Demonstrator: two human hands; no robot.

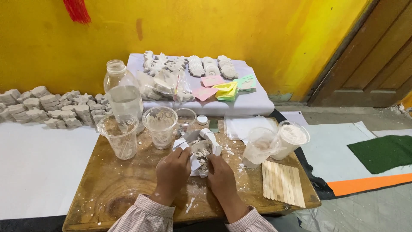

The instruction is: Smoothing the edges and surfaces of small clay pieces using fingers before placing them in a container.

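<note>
My left hand (171,172) and my right hand (222,177) both grip a soft white mould (200,152) caked with grey-white plaster, on a low wooden board (124,184). The mould's edges are bent back between my fingers. A small white piece (210,138) sticks up just behind it. White crumbs lie on the board around my hands.
Behind the mould stand two clear plastic cups (160,126), a clear bottle (123,94), a white cap (202,120). At right, cups with white powder (292,138) and a row of wooden sticks (282,182). Plaster casts lie on a white-covered stand (253,103) and by the wall (51,107).
</note>
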